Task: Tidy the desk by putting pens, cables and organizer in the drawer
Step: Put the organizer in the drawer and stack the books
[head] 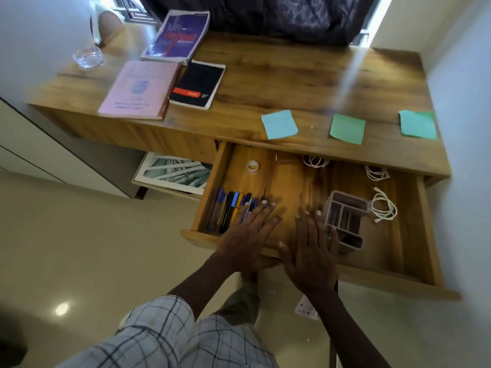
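1. Drawer. We see the drawer (425, 208) pulled fully out from under the front edge of the wooden bench (279, 83).

2. Task items, all inside the drawer.
- The pens (228, 208) lie side by side in a row at the left end, against the front wall.
- The organizer (345, 219), a pale compartmented tray, sits right of centre near the front.
- One coiled white cable (384, 205) lies just beside the organizer on its right. A second cable (376, 172) lies behind it, and a third cable (316, 162) lies at the back, partly under the bench edge.
- A small tape roll (253, 166) stands toward the back left.

3. Hands.
- The left hand (247, 235) lies palm down across the drawer's front wall. Its fingers (261, 208) are straight and slightly apart, and the tips reach the right end of the pen row. We cannot tell whether they press on the pens.
- The right hand (310, 258) is also palm down over the front wall, just left of the organizer. Its fingers (305, 221) are straight and spread, and they grip nothing.

4. Bench top.
- Three sticky notes sit along the front edge: a blue note (279, 124) and two green notes (347, 128).
- At the left lie a pink book (139, 90), a black notebook (198, 85) and a purple book (176, 35).
- A glass dish (88, 57) stands at the far left corner.

5. Below the bench, a framed print (175, 172) lies to the left of the drawer.
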